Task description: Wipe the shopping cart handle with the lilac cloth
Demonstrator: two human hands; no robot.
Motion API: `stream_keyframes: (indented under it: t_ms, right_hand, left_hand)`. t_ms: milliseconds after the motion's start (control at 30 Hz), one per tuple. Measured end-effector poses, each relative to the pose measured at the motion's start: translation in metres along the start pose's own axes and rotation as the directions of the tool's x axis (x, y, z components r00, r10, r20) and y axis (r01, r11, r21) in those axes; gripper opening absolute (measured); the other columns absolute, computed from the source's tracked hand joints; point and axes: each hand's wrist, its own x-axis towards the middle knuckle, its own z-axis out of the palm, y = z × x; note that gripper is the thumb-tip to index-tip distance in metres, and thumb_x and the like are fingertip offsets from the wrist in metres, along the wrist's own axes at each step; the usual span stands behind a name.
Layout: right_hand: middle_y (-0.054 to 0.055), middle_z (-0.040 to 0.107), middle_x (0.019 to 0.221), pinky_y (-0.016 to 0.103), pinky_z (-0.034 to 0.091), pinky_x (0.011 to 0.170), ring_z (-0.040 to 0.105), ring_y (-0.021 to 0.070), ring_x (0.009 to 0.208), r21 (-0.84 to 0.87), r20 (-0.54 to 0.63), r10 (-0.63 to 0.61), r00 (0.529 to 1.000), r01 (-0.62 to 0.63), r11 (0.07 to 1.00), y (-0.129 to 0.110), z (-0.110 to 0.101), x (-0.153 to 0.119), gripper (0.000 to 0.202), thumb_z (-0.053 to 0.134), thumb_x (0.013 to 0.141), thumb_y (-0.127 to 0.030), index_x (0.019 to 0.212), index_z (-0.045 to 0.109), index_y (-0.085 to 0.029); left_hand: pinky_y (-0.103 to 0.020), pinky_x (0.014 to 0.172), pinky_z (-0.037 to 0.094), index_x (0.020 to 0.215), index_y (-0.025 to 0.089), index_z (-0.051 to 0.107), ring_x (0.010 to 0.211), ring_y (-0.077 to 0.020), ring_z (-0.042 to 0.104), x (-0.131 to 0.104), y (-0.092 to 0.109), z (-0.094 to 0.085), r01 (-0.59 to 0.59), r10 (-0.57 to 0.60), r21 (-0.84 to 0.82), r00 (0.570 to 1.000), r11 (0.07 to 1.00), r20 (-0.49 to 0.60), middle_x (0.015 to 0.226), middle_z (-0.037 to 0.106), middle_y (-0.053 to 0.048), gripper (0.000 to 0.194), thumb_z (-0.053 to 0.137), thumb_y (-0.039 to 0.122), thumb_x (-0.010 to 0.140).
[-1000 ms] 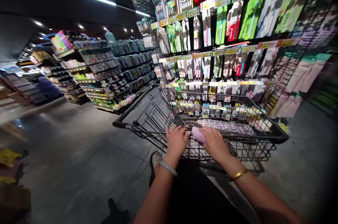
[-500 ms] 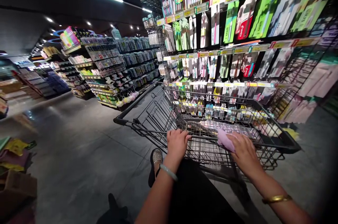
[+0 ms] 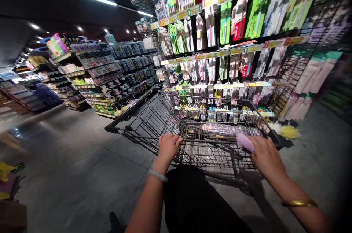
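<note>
A dark wire shopping cart (image 3: pixel 209 152) stands before me, with a pinkish packaged item (image 3: pixel 222 129) lying inside it. My left hand (image 3: pixel 168 148), a pale bangle at its wrist, is closed over the cart's near rail. On the right, my right hand (image 3: pixel 265 154) grips a soft lilac item (image 3: pixel 245 143) at the same rail; a gold bangle circles that forearm. The palm hides part of the lilac item, and whether the fingers also wrap the rail is unclear.
A rack of hanging toothbrush packs (image 3: pixel 225 24) rises just beyond the cart. Stocked shelves (image 3: pixel 93 68) line the left. Pink gloves (image 3: pixel 316 73) hang at the right. A cardboard box (image 3: pixel 13 215) sits at the lower left on the grey floor.
The rack and shelves have shifted left in view. My right hand and the lilac item have moved right along the cart's rail, farther from my left hand. My shoe is no longer visible.
</note>
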Motion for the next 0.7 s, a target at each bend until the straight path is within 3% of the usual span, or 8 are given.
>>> stream_keyframes:
  t_ms: [100,167,267,367,500,567,700]
  right_hand:
    - [0.013,0.060,0.119,0.054,0.031,0.116,0.054,0.0315,0.115,-0.031,0.005,-0.014,1.000,0.014,0.999,-0.023,-0.001,0.010,0.049,0.050,0.078,-0.014,0.125,0.058,-0.022]
    - [0.012,0.060,0.121,0.053,0.032,0.116,0.053,0.0305,0.117,-0.024,-0.004,-0.028,1.000,0.028,0.999,-0.033,-0.001,0.014,0.052,0.051,0.076,-0.010,0.126,0.059,-0.022]
    - [0.011,0.060,0.124,0.049,0.037,0.113,0.052,0.0279,0.119,0.024,0.003,-0.088,0.996,0.088,0.996,-0.039,0.000,0.013,0.059,0.048,0.072,-0.004,0.127,0.058,-0.022]
    - [0.009,0.059,0.128,0.045,0.042,0.108,0.053,0.0248,0.120,0.089,0.013,-0.168,0.986,0.166,0.982,-0.031,-0.001,0.007,0.066,0.045,0.067,0.000,0.127,0.059,-0.023]
    - [0.007,0.060,0.128,0.043,0.041,0.107,0.054,0.0233,0.120,0.126,0.046,-0.180,0.983,0.173,0.977,-0.023,-0.011,0.007,0.069,0.043,0.067,0.002,0.128,0.059,-0.026]
    - [0.007,0.063,0.121,0.043,0.040,0.105,0.056,0.0239,0.113,0.135,0.130,-0.144,0.981,0.126,0.983,-0.034,-0.018,0.015,0.062,0.047,0.071,-0.001,0.127,0.059,-0.025]
    - [0.010,0.064,0.113,0.037,0.042,0.093,0.056,0.0263,0.105,0.143,0.290,-0.109,0.951,0.069,0.987,-0.081,-0.025,0.037,0.048,0.061,0.078,-0.013,0.125,0.061,-0.023]
  left_hand:
    - [-0.052,0.119,0.015,0.126,0.034,0.061,0.128,-0.0243,0.051,0.005,0.030,0.001,-0.005,0.002,-0.102,1.000,0.995,-0.027,0.126,0.067,-0.002,0.034,0.047,0.050,0.099]
    - [-0.054,0.122,0.010,0.143,0.032,0.048,0.138,-0.0258,0.042,0.005,0.057,0.009,-0.134,0.137,-0.132,0.990,0.982,0.018,0.140,0.060,-0.005,0.050,0.046,0.054,0.098]
    - [-0.058,0.122,0.009,0.152,0.028,0.036,0.142,-0.0297,0.038,0.001,0.084,0.026,-0.323,0.331,-0.088,0.936,0.942,0.118,0.147,0.053,-0.008,0.069,0.049,0.062,0.094]
    - [-0.057,0.121,0.014,0.145,0.027,0.046,0.132,-0.0300,0.047,-0.004,0.084,0.035,-0.340,0.339,-0.002,0.936,0.940,0.096,0.136,0.058,-0.009,0.063,0.056,0.060,0.091]
    - [-0.049,0.114,0.030,0.130,0.027,0.057,0.113,-0.0260,0.054,-0.009,0.071,0.032,-0.308,0.307,0.035,0.951,0.951,0.049,0.115,0.063,-0.006,0.047,0.061,0.053,0.091]
    - [-0.049,0.111,0.032,0.126,0.026,0.059,0.110,-0.0273,0.054,-0.010,0.070,0.028,-0.288,0.286,0.064,0.958,0.956,0.037,0.111,0.062,-0.006,0.049,0.065,0.055,0.087]
    - [-0.051,0.109,0.032,0.119,0.024,0.061,0.108,-0.0291,0.053,-0.012,0.073,0.026,-0.270,0.266,0.117,0.963,0.956,0.048,0.107,0.061,-0.007,0.052,0.072,0.057,0.080]
